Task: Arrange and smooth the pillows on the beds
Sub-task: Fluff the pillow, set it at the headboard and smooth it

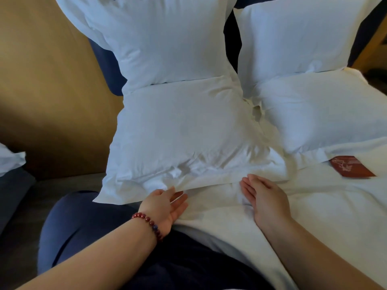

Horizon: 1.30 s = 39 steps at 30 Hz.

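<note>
Several white pillows sit at the head of the bed. The front left pillow [182,130] lies flat, with the back left pillow [159,38] propped upright behind it. The front right pillow [326,114] lies flat before the upright back right pillow [297,36]. My left hand [167,204], with a red bead bracelet on the wrist, is open and palm-up at the front left pillow's near edge, its fingers just under the flap. My right hand [266,197] lies open and flat on the white bed sheet [314,216], just in front of that pillow.
A dark red card [351,168] lies on the sheet by the front right pillow. A tan wooden wall panel [46,80] stands left of the bed. Another white pillow corner [10,160] shows at the far left. My dark blue clothing [83,222] fills the lower left.
</note>
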Motion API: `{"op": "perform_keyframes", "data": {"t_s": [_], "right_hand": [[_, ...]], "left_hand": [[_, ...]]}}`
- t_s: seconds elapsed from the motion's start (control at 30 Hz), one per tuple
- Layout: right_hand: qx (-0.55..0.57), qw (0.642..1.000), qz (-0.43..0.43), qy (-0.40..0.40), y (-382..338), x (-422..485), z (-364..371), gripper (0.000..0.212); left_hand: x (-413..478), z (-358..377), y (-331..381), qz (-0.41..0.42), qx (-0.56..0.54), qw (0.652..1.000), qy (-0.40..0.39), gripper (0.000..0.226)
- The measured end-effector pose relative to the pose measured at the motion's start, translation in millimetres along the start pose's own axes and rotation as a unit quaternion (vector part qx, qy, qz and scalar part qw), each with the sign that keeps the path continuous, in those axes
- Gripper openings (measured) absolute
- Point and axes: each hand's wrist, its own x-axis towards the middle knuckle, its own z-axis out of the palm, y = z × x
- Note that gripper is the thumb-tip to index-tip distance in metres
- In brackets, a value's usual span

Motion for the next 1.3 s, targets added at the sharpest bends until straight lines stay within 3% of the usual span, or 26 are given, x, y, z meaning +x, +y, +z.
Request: {"op": "perform_keyframes", "data": {"t_s": [0.17,0.33,0.43,0.5,0.57,0.63,0.7,0.77,0.87,0.93,1.0,1.07,1.1,1.17,1.3], "right_hand": [[-0.028,0.995,-0.028,-0.088,1.2,-25.2,28.4,0.007],[-0.075,0.972,-0.049,-0.216,5.3,-45.8,77.0,0.005],[-0.107,0.951,-0.08,-0.278,8.1,-51.4,111.0,0.01],[-0.134,0.933,-0.112,-0.315,10.7,-52.5,132.6,0.009],[-0.157,0.919,-0.139,-0.333,14.1,-51.7,152.5,0.006],[-0.184,0.908,-0.168,-0.338,17.7,-50.8,172.1,0.008],[-0.217,0.89,-0.203,-0.347,21.3,-49.5,190.7,0.01],[-0.253,0.866,-0.238,-0.36,23.8,-46.8,206.5,0.014],[-0.385,0.772,-0.378,-0.336,25.9,-31.7,221.5,0.022],[-0.436,0.709,-0.47,-0.293,28.1,-16.5,225.0,0.026],[-0.463,0.666,-0.519,-0.268,34.1,-7.0,225.4,0.026],[-0.475,0.646,-0.542,-0.253,39.3,-5.0,225.4,0.027],[-0.477,0.641,-0.547,-0.251,39.6,-6.1,226.7,0.027],[-0.476,0.627,-0.562,-0.253,36.9,-8.5,231.9,0.026],[-0.52,0.573,-0.589,-0.233,25.4,-0.7,249.7,0.028]], "left_hand": [[-6.2,-2.3,2.3,0.02,-0.011,1.0,0.008,0.027],[3.1,-22.9,17.6,0.066,-0.002,0.995,0.077,0.045],[8.2,-41.8,41.0,0.101,-0.032,0.986,0.126,0.036],[10.6,-58.6,55.9,0.155,0.027,0.958,0.24,0.06],[20.5,-76.5,68.8,0.197,0.076,0.938,0.274,0.076],[33.4,-92.7,82.9,0.178,0.106,0.963,0.171,0.067],[41.2,-101.7,93.6,0.099,0.074,0.989,0.078,0.063],[46.9,-107.0,99.0,0.059,0.074,0.995,0.042,0.04],[52.9,-113.1,99.3,0.115,0.111,0.978,0.132,0.03],[48.1,-115.9,98.6,0.197,0.156,0.946,0.205,0.034],[53.4,-125.0,100.4,0.23,0.182,0.93,0.224,0.033],[65.3,-138.9,114.0,0.159,0.145,0.961,0.172,0.033],[70.5,-145.5,123.0,0.091,0.099,0.986,0.102,0.037],[78.2,-153.0,134.7,-0.005,0.032,0.999,0.0,0.044],[86.3,-143.4,138.1,-0.033,0.062,0.997,-0.019,0.065]]}}
